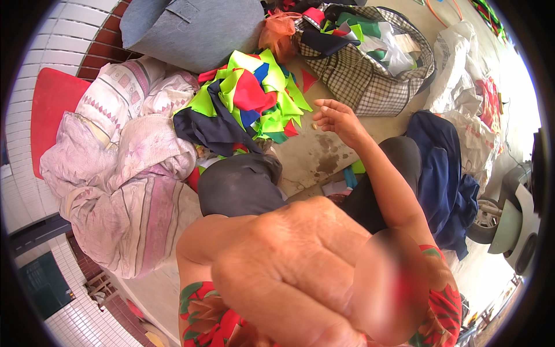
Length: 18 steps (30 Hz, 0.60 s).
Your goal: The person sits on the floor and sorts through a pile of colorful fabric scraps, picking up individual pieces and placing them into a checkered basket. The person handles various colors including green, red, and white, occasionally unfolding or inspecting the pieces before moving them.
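The heap of cloth scraps (248, 95), bright green, red, blue and navy, lies in front of the person, a little left of the middle, between a crumpled pale patterned cloth bundle (144, 139) and a checked bag (364, 98). The bag stands wide open, filled with more scraps in green, red, navy and white, and a clear white plastic bag (398, 53) sits among them toward its right side. Just beside the checked bag, an orange-red plastic bag (279, 34) lies bunched; what it holds cannot be made out. Behind the heap is a large gray rounded thing (196, 26) whose inside is hidden. Right of the checked bag, a white sack (454, 61) lies crumpled, its contents not visible. The hands are well apart. The right hand (341, 121) reaches out over the floor (315, 156) between heap and checked bag, fingers loosely bent and spread, gripping nothing that shows. The left hand (300, 260) is raised close to the camera, fingertips blurred, so whether it holds anything I cannot tell. Dark blue cloth (436, 168) lies beside the person's right knee.
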Available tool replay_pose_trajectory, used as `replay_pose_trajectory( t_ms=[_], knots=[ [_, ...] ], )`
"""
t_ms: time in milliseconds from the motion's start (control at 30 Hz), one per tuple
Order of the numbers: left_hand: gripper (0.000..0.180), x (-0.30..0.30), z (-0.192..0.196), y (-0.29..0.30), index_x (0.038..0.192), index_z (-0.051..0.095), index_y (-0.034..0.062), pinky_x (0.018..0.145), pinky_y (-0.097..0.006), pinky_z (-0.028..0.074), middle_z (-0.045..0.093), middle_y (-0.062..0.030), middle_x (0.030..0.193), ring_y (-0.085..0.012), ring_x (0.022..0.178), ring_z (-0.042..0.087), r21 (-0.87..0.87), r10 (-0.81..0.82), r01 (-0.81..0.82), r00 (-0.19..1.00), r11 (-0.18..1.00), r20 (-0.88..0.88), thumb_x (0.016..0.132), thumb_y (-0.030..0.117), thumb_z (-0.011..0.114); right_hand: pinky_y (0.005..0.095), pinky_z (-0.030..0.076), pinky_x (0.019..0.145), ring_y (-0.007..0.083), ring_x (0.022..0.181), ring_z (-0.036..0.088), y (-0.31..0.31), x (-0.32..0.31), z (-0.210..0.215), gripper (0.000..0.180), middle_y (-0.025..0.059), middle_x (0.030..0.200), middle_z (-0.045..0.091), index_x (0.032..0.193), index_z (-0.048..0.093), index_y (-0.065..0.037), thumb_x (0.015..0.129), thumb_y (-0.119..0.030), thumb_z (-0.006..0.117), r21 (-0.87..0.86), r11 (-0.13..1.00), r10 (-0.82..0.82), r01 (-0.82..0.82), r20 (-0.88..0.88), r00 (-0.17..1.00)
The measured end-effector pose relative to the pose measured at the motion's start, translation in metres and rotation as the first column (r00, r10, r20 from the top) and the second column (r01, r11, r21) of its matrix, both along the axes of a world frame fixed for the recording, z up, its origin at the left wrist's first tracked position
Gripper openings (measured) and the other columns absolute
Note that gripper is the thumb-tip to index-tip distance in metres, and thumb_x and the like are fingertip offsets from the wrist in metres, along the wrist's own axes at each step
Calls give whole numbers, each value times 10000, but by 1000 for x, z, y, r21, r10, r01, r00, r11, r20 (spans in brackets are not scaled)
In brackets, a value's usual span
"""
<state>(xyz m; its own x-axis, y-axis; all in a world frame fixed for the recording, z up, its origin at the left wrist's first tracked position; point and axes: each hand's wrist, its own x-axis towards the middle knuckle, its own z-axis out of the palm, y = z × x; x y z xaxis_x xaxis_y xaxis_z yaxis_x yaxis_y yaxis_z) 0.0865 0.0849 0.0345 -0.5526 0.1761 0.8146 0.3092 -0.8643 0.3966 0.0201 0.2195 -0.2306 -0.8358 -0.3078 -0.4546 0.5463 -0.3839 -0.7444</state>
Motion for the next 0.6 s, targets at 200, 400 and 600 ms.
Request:
replay_pose_trajectory(
  t_ms=[200,400,600],
  knots=[
    [65,-19,7,-16,703,627,-13,500,-276,472,613,-115,645,-179,540,592,-321,85,-100,995,942,-59,747,34,615,236,475,667,102,706,562,0,4,0,336,63,869,608,1181,486,-19,892,-183,533,0,1000,-23,23,-6,1000],
    [138,-58,-9,-34,760,653,45,588,-296,517,662,-103,743,-237,669,657,-853,577,-308,817,422,-10,627,54,692,307,506,729,180,844,616,-8,4,-3,383,90,1018,605,1186,489,-55,934,-339,439,-192,977,-134,97,-189,973],
    [155,-77,-38,-33,860,534,-19,591,-413,492,605,-230,726,-365,666,616,-852,433,-504,742,-141,-511,761,83,594,456,487,810,352,1108,501,8,-2,10,667,200,1177,530,1229,473,-96,841,-634,405,-611,785,-16,-100,-181,983]
  ],
)
